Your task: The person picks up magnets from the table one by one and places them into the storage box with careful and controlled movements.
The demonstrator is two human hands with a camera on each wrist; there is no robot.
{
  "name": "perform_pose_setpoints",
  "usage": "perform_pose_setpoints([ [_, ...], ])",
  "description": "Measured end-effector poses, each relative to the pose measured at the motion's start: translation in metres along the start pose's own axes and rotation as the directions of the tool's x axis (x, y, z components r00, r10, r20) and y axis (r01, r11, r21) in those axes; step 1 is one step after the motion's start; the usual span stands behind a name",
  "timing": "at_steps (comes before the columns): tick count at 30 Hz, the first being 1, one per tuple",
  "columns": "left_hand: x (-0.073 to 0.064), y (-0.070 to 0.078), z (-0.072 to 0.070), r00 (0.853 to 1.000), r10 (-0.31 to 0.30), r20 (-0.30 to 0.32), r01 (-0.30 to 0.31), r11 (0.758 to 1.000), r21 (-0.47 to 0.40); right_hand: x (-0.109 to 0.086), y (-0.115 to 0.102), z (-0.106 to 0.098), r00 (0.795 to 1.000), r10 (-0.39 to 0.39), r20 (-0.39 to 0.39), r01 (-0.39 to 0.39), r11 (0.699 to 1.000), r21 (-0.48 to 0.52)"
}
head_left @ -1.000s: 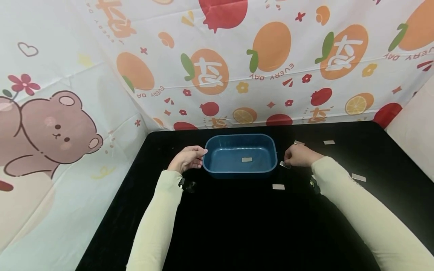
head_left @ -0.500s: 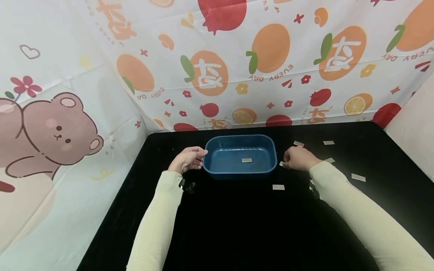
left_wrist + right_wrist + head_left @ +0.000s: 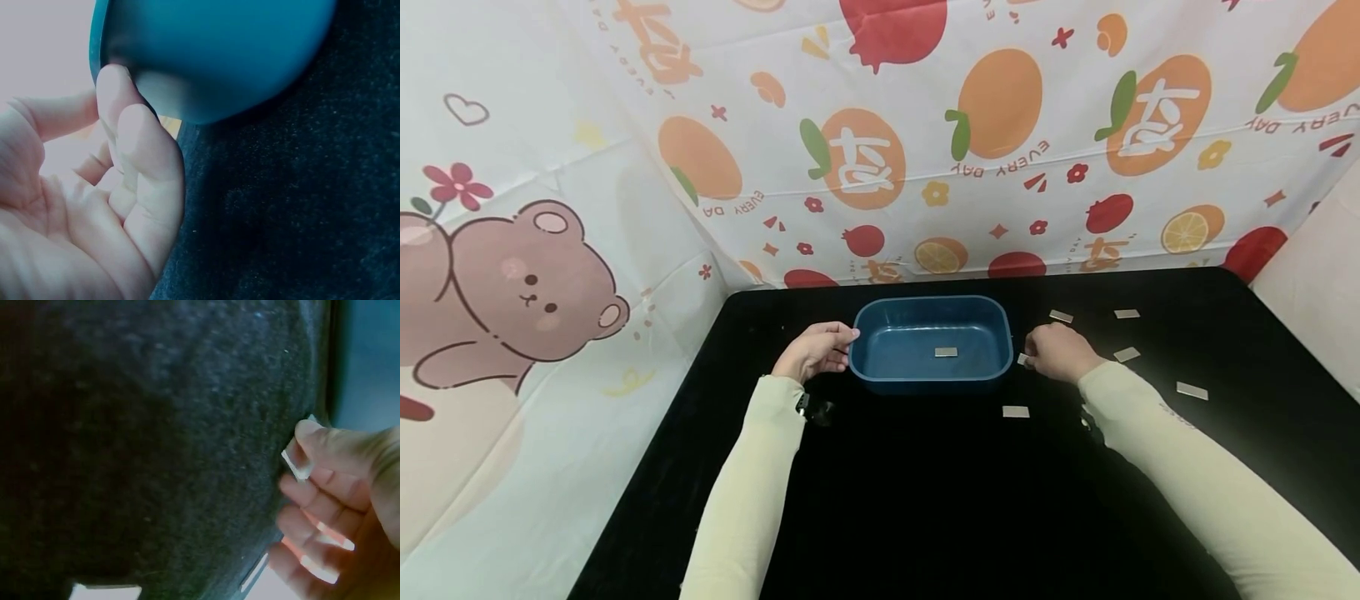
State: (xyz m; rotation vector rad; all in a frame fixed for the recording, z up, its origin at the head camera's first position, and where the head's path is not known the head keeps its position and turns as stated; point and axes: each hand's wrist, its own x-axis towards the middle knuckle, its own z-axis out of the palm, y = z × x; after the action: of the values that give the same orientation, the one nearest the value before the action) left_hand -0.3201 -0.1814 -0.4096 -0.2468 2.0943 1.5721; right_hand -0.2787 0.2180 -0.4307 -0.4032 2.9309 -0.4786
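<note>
A blue plastic basin (image 3: 932, 386) stands on the black tabletop, with one small silver-grey rectangular piece (image 3: 946, 352) lying flat inside it. My left hand (image 3: 815, 352) pinches the basin's left rim between thumb and fingers; the left wrist view shows the fingertips against the basin wall (image 3: 237, 56). Just right of the basin, my right hand (image 3: 1060, 352) holds another flat rectangular piece (image 3: 299, 461) between thumb and index finger, the other fingers loosely curled. Its fingertips hide part of that piece.
Around the right arm lie several similar pieces: one (image 3: 1062, 317) behind the hand, others farther right (image 3: 1127, 314), by the sleeve (image 3: 1127, 354) and beyond it (image 3: 1192, 391). Another piece (image 3: 1016, 412) lies in front of the basin's right corner. A fruit-printed cloth (image 3: 1000, 192) hangs behind the table.
My right hand has shifted slightly left and turned with its piece, near the basin's right side. A piece once hidden by the right arm now shows. My left hand stays on the rim.
</note>
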Motion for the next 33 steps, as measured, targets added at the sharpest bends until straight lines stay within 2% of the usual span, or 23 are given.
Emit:
perform_pose_setpoints([
  [6,-0.001,0.000,0.000,1.000,0.005,-0.001,-0.005,1.000,0.003,-0.001,0.001,0.004,0.987,-0.074,-0.143,0.063,0.995,-0.076],
  [9,-0.001,0.000,0.001,1.000,0.003,-0.006,-0.003,1.000,0.007,-0.002,0.002,0.004,0.980,-0.087,-0.178,0.072,0.994,-0.087],
  [17,-0.002,0.001,0.000,1.000,0.001,-0.012,-0.001,1.000,0.015,-0.006,0.004,0.003,0.992,-0.055,-0.115,0.050,0.998,-0.043],
  [29,-0.002,0.002,0.000,1.000,-0.007,-0.016,0.007,1.000,0.018,-0.012,0.007,0.001,0.984,-0.145,-0.108,0.133,0.986,-0.104],
  [33,0.000,0.002,0.001,1.000,-0.003,-0.013,0.003,1.000,0.019,-0.014,0.008,-0.001,0.985,-0.140,-0.103,0.130,0.987,-0.096],
])
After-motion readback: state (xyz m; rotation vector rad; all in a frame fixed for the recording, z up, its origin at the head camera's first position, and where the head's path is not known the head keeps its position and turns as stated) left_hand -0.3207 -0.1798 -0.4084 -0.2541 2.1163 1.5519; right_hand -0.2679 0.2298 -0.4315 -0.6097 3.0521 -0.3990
